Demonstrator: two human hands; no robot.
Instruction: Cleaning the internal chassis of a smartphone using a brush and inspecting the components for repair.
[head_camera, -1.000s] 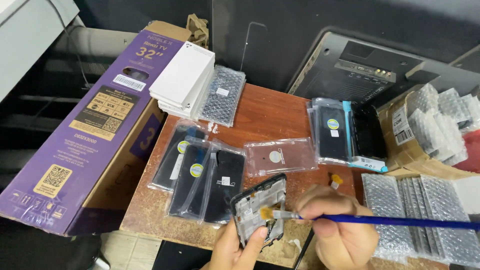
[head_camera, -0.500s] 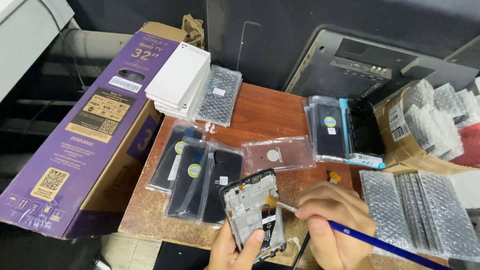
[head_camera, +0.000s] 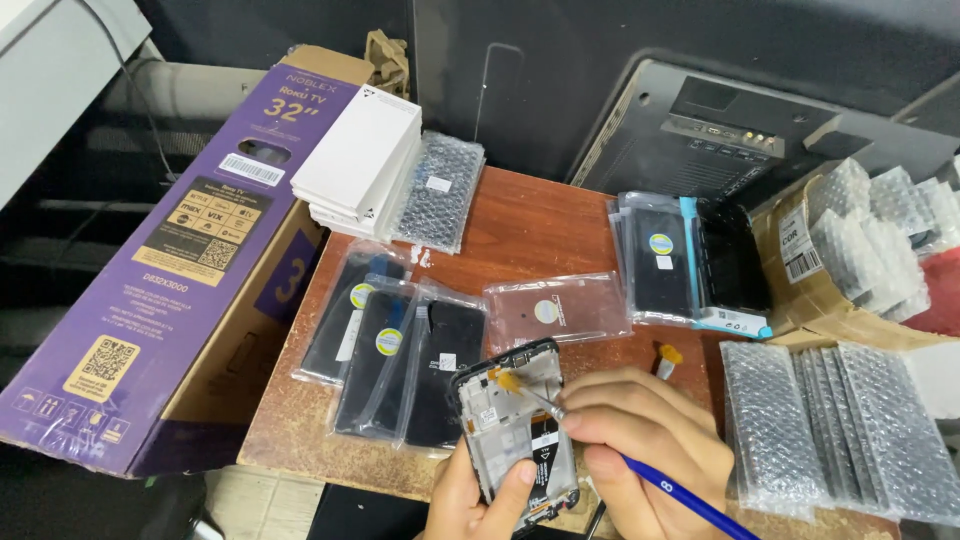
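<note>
Lower centre: our left hand (head_camera: 480, 495) grips an open phone frame (head_camera: 518, 430) — our right hand (head_camera: 640, 450) pinches a brush (head_camera: 560, 410), bristles on its upper part — the lower part looks unbrushed.

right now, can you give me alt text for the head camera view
A person's left hand holds an opened black phone frame over a wooden table, while the right hand dabs its top with a small blue-handled paintbrush. Bagged black phone screens, white boxes, bubble-wrapped parts and a purple cardboard box surround them.
</note>
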